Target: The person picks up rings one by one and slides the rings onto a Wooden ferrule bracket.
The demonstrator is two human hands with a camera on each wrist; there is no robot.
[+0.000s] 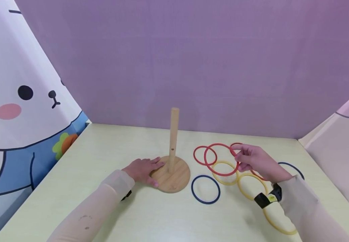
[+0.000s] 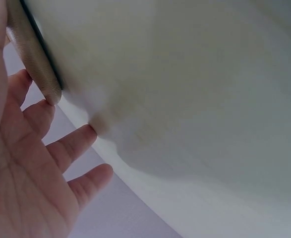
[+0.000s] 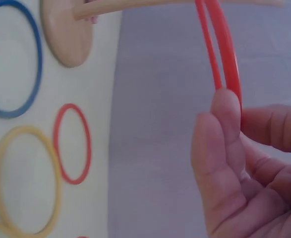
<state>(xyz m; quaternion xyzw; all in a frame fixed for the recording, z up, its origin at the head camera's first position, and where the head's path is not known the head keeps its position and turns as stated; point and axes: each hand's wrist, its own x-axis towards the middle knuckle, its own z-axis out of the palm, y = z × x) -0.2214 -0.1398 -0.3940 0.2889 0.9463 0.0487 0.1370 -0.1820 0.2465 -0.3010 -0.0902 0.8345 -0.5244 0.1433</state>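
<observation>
A round wooden base (image 1: pixel 178 179) with an upright wooden peg (image 1: pixel 173 134) stands near the middle of the table. My left hand (image 1: pixel 144 171) rests on the base's left edge, fingers spread; in the left wrist view, that hand (image 2: pixel 41 148) has its fingertips at the rim of the base (image 2: pixel 33 54). Right of the peg, my right hand (image 1: pixel 257 161) pinches a red ring (image 1: pixel 221 174) between thumb and fingers, held above the table. In the right wrist view, the right hand (image 3: pixel 249 163) grips the red ring (image 3: pixel 229 54) seen edge-on, with the peg (image 3: pixel 135 6) behind it.
A blue ring (image 1: pixel 206 202) lies right of the base. Beyond it are a smaller red ring (image 1: pixel 194 158) and several yellow rings, one (image 1: pixel 243 193) near my right wrist. Another blue ring (image 1: pixel 295 167) lies at the far right. A purple backdrop (image 1: pixel 192 67) rises behind the table.
</observation>
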